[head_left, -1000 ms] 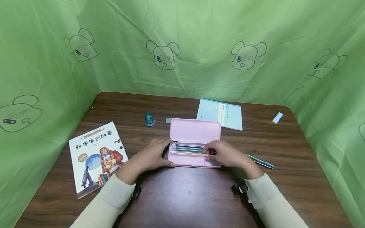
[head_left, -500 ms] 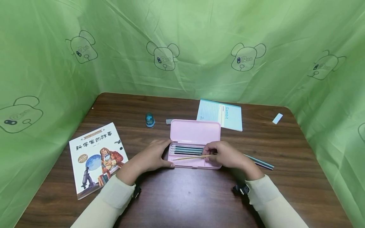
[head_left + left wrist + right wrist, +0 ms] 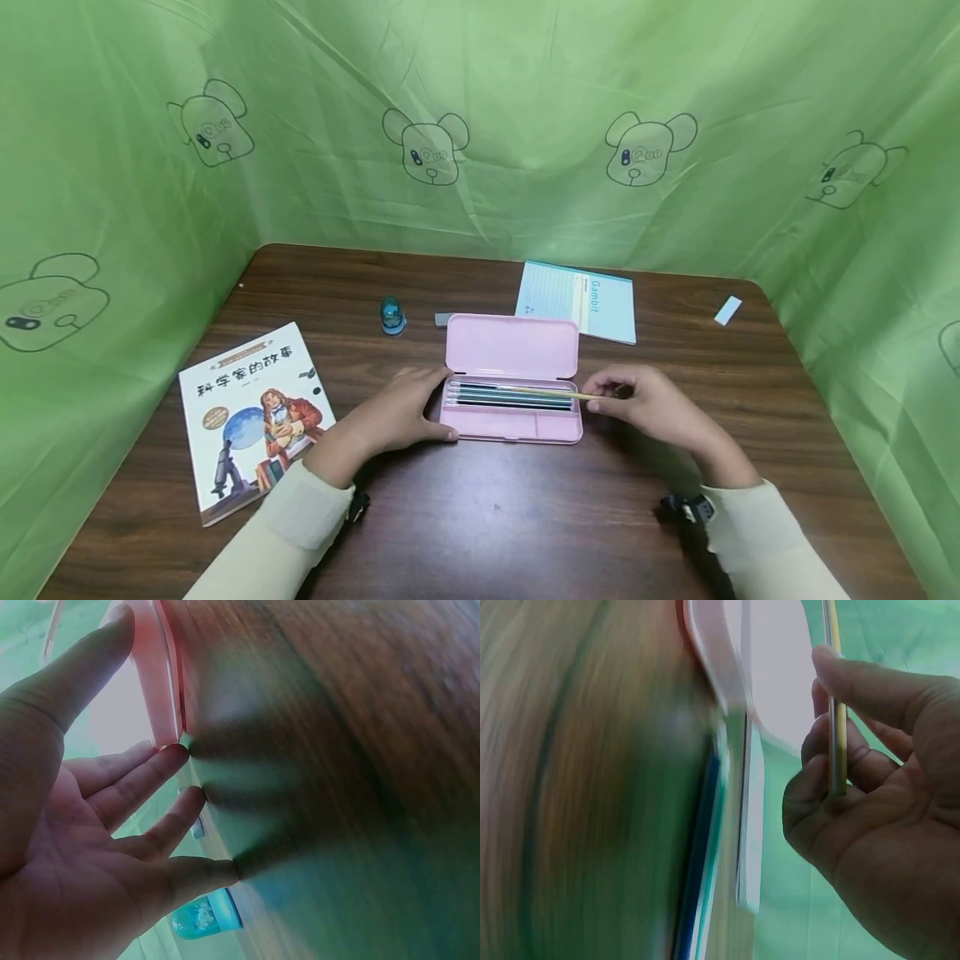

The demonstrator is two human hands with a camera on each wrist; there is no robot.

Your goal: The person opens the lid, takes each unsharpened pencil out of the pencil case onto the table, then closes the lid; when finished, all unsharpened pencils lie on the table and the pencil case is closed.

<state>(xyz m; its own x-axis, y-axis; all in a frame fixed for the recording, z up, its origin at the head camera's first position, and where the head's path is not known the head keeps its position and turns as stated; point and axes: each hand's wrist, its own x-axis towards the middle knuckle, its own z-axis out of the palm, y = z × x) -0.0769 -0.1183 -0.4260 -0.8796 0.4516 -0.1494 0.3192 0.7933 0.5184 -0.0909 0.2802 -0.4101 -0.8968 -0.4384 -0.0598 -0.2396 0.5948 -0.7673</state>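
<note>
An open pink pencil case (image 3: pixel 495 422) lies in the middle of the table, its lid tilted up at the back. Several pencils (image 3: pixel 517 402) with dark and striped barrels lie side by side in its long compartment. My left hand (image 3: pixel 401 410) holds the case's left end, the thumb at the front corner and the fingers at the back; the left wrist view shows the fingertips low by the tabletop. Just beyond the right end, my right hand (image 3: pixel 648 406) pinches a yellow pencil (image 3: pixel 837 742) between thumb and fingers. That pencil reaches left over the case.
A white picture-covered book (image 3: pixel 255 417) lies at the left. Behind the case are a teal pencil sharpener (image 3: pixel 392 316), a small grey block (image 3: pixel 442 319) and a light blue notebook (image 3: pixel 573 300). A white strip (image 3: pixel 727 310) lies far right. Loose pencils (image 3: pixel 705 847) lie beneath my right hand.
My right hand has lifted the yellow pencil from the compartment, swung it over the front part, then moved right past the case's end with it. My left hand has stayed in place.
</note>
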